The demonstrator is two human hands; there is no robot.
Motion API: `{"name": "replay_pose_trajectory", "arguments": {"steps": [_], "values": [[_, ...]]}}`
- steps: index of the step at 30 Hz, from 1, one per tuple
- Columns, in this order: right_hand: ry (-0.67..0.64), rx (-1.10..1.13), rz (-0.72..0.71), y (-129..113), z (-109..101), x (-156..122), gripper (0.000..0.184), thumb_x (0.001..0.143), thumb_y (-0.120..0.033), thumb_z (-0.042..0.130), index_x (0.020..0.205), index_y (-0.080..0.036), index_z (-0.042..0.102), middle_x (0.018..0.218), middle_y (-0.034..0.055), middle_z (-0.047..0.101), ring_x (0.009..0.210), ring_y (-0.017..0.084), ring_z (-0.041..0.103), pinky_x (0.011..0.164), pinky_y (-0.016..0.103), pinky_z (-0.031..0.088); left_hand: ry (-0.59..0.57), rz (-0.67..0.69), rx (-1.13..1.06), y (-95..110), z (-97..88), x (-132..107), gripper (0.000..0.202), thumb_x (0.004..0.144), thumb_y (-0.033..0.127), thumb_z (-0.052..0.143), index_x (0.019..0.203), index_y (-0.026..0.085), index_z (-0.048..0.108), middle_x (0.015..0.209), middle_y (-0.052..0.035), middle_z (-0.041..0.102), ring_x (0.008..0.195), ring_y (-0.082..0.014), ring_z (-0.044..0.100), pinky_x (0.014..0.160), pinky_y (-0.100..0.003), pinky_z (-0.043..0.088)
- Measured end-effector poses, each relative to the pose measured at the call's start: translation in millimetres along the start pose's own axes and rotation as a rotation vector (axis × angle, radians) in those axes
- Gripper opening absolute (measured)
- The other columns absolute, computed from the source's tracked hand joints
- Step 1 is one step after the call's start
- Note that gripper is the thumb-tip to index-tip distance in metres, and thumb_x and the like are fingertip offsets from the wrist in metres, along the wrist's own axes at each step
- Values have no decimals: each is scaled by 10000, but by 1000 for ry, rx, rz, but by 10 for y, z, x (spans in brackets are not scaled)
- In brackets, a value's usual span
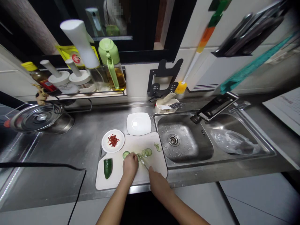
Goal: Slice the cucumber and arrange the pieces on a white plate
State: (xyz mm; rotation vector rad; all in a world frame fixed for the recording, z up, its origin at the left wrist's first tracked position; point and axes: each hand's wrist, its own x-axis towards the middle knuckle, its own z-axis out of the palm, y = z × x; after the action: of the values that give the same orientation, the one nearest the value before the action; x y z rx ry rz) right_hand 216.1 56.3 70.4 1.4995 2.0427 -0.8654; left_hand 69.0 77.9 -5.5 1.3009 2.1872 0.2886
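Observation:
A pale cutting board (117, 178) lies in front of me. My left hand (130, 165) is closed, fingers curled down over a cucumber piece (126, 154), whose pale green end shows left of the knuckles; the hand hides the rest. In my right hand (159, 183) is a knife (145, 165), its blade angled up-left beside the left fingertips. One thin slice (139, 157) sits by the blade. Overlapping cucumber slices (147, 152) lie to the right, with peel scraps (157, 147) beyond. A dark green cucumber chunk (107, 168) rests at the board's left.
Behind the board stand a round plate (104, 146) of small red pieces and a white square dish (139, 125). A double sink (187, 159) borders the right; its far basin holds a plastic bag (232, 142). A lidded pot (63, 123) stands left, below a condiment shelf (107, 93).

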Motion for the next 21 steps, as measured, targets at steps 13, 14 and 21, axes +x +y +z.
{"name": "replay_pose_trajectory", "arguments": {"steps": [13, 14, 21], "values": [[-50, 4, 16, 114, 124, -62, 605, 785, 55, 312, 1376, -62, 373, 1075, 185, 651, 1027, 248, 609, 826, 299, 447, -3, 21, -14, -29, 21, 4, 225, 857, 206, 429, 788, 180, 642, 778, -66, 649, 747, -162, 580, 680, -254, 350], [-59, 1, 28, 139, 132, -89, 612, 781, 61, 314, 1374, -71, 377, 1076, 178, 653, 1028, 244, 609, 825, 295, 447, 3, 32, -17, -37, 27, 0, 223, 856, 206, 429, 788, 183, 640, 783, -64, 650, 746, -161, 578, 681, -253, 350], [-90, -5, 77, 272, 151, -207, 651, 740, 92, 290, 1364, -69, 383, 1065, 173, 660, 995, 252, 622, 783, 309, 467, 47, 126, -99, -131, -2, -43, 209, 850, 215, 434, 796, 197, 635, 796, -37, 657, 747, -149, 580, 703, -242, 364]]}}
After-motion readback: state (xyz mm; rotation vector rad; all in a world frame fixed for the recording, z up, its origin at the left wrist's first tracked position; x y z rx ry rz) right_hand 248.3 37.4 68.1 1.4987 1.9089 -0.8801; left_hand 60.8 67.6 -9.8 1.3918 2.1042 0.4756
